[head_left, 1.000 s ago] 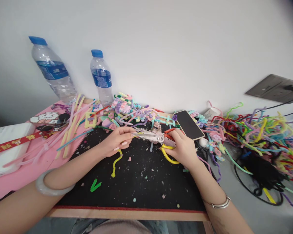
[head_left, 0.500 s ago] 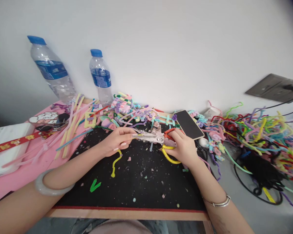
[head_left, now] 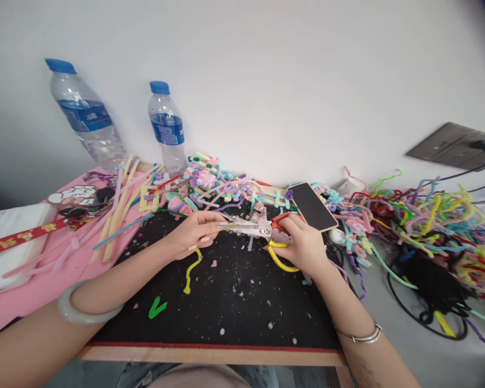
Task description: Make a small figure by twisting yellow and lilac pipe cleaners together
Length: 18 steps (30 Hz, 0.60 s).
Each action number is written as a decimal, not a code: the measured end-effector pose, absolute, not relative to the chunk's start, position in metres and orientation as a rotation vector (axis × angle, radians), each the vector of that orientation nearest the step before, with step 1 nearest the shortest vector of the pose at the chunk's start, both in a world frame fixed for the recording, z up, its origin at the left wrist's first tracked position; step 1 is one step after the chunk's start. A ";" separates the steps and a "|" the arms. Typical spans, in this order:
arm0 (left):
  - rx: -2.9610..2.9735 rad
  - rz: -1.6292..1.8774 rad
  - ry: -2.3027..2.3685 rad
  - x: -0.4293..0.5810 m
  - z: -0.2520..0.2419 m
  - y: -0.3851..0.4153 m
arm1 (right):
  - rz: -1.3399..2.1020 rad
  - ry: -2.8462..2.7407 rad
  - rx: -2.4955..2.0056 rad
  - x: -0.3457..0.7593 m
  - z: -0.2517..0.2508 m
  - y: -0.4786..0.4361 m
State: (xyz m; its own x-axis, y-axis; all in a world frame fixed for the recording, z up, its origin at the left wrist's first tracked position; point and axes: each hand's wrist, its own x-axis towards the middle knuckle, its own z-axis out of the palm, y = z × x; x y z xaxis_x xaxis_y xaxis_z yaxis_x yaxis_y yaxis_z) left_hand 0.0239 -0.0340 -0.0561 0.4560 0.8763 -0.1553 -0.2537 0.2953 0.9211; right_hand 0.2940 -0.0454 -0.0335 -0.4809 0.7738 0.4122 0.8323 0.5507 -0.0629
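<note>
My left hand [head_left: 196, 235] pinches a yellow pipe cleaner [head_left: 192, 272], whose wavy tail hangs below the fingers over the black mat [head_left: 226, 318]. In my right hand [head_left: 303, 242] is a pair of scissors [head_left: 261, 230] with one red and one yellow handle. The blades point left and are slightly apart, their tips right at my left fingertips. A small end of yellow shows between the blades there. To the lower left, a bent green pipe cleaner piece [head_left: 157, 307] lies on the mat.
Two water bottles [head_left: 167, 129] lean at the wall. Piled pipe cleaners [head_left: 440, 215] and a phone [head_left: 312, 207] lie at the right and back. Left are a pink sheet [head_left: 8, 310] and a white box [head_left: 14, 253]. Fluff scraps dot the mat.
The scissor blades have come slightly closer together. Both hands and the pipe cleaner stay in practically the same place.
</note>
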 end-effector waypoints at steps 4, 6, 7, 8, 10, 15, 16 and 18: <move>0.974 0.859 0.772 0.024 -0.056 -0.034 | -0.221 -2.411 -1.331 0.294 -0.033 -0.046; 0.972 0.859 0.773 0.025 -0.055 -0.034 | -0.222 -2.413 -1.339 0.294 -0.032 -0.046; 0.972 0.858 0.774 0.025 -0.054 -0.034 | -0.221 -2.411 -1.340 0.294 -0.032 -0.046; 0.970 0.859 0.777 0.025 -0.054 -0.034 | -0.221 -2.406 -1.341 0.294 -0.031 -0.047; 0.963 0.860 0.782 0.026 -0.053 -0.034 | -0.221 -2.401 -1.341 0.293 -0.031 -0.047; 0.974 0.872 0.779 0.026 -0.052 -0.035 | -0.235 -2.418 -1.341 0.293 -0.029 -0.047; 0.979 0.874 0.780 0.026 -0.052 -0.035 | -0.244 -2.423 -1.344 0.293 -0.029 -0.047; 0.986 0.877 0.777 0.026 -0.052 -0.035 | -0.265 -2.437 -1.354 0.293 -0.029 -0.047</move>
State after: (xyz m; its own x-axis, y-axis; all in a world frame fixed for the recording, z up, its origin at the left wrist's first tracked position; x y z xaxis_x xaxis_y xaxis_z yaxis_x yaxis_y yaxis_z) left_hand 0.0255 -0.0353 -0.0523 0.4374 0.8862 -0.1526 -0.2586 0.2865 0.9225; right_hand 0.2926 -0.0467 -0.0290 -0.4885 0.7855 0.3799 0.8489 0.5286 -0.0014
